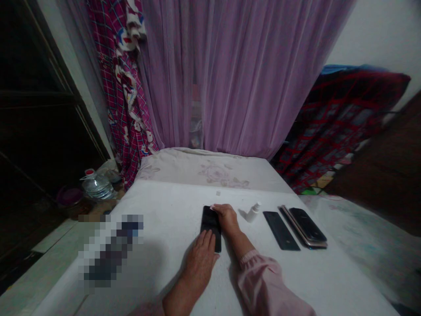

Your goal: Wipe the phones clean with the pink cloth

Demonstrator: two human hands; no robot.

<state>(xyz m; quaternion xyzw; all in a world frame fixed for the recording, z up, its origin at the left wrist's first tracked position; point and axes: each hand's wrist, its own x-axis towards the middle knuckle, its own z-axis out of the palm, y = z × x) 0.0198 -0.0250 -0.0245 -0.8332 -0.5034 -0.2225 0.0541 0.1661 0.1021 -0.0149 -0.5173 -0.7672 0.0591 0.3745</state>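
A black phone (pixel 209 221) lies flat on the white table (pixel 158 219) in front of me. My left hand (pixel 200 260) rests palm down with its fingers stretched onto the phone's near end. My right hand (pixel 226 218), in a pink sleeve, lies along the phone's right edge with fingers curled over its far end, holding it. To the right of it stands a small white spray bottle (pixel 253 212).
Right of the bottle lie a flat black phone (pixel 281 230) and a stack of two or three phones (pixel 306 227). A pixelated patch covers the table's left part. A water bottle (pixel 96 184) stands on the floor at left. Purple curtain (pixel 237 74) hangs behind.
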